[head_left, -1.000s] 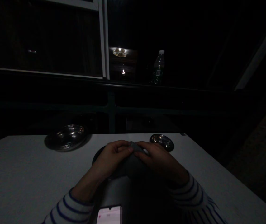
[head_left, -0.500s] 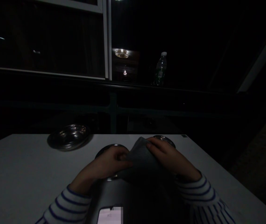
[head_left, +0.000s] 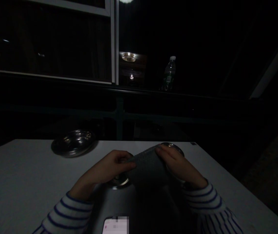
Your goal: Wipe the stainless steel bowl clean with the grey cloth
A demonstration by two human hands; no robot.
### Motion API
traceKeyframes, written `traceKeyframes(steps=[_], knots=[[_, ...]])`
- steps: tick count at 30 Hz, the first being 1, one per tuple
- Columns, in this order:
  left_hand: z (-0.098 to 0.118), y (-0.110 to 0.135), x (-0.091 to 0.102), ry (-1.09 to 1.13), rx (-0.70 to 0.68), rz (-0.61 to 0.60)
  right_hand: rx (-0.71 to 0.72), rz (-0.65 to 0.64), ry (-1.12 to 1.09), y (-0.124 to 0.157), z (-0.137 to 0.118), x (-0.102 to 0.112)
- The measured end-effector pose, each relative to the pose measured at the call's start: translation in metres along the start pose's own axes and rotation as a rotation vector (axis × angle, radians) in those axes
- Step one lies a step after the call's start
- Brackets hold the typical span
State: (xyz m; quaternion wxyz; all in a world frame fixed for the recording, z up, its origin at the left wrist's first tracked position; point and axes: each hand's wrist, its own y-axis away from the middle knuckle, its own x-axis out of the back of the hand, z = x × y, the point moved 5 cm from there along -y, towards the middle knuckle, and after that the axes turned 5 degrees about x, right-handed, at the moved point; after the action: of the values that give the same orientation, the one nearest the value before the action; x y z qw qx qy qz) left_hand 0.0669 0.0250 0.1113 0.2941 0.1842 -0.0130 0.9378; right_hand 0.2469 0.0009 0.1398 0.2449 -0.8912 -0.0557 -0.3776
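grey cloth (head_left: 148, 170), bottle (head_left: 170, 74) label unreadable

Very dim, mostly black frame; only real light is a lamp reflection (head_left: 128, 57) in the window (head_left: 56, 42). Counter (head_left: 19, 169) dull grey, heavy shadow below left hand (head_left: 107, 169) and right hand (head_left: 180, 165); edges bowed.

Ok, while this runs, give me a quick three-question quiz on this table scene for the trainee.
1. What do the bare left hand and bare right hand hold between them?
2. True or false: the wide, shiny steel dish sits to the left of both hands on the white table.
3. Which lies nearest the camera? A: a pair of scissors. B: a black smartphone with a lit screen. C: a wooden spoon.

Key:
1. Dark grey fabric
2. True
3. B
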Motion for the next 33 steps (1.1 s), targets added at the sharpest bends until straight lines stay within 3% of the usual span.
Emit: traceKeyframes(steps=[5,11,17,21,27,30,33], knots=[[-0.001,0.001,0.002,-0.083,0.015,-0.009,-0.025,0.011,-0.09,0.0,-0.001,-0.002],[0.012,-0.004,-0.013,0.046,-0.078,0.041,0.056,-0.203,-0.028,0.001,-0.013,-0.02],[0.015,-0.002,-0.001,0.189,-0.043,0.257,-0.029,-0.175,-0.182,0.0,-0.011,-0.02],[0.016,-0.002,-0.002,0.276,-0.04,0.219,-0.092,-0.193,-0.315,0.0,-0.01,-0.023],[0.018,0.0,0.005,0.356,-0.068,0.427,-0.131,-0.133,-0.614,0.003,-0.008,-0.022],[0.019,0.003,0.005,0.391,-0.07,0.434,-0.136,-0.03,-0.706,0.004,-0.005,-0.018],[0.02,0.004,0.004,0.354,-0.089,0.438,-0.096,-0.075,-0.794,0.003,-0.007,-0.022]])
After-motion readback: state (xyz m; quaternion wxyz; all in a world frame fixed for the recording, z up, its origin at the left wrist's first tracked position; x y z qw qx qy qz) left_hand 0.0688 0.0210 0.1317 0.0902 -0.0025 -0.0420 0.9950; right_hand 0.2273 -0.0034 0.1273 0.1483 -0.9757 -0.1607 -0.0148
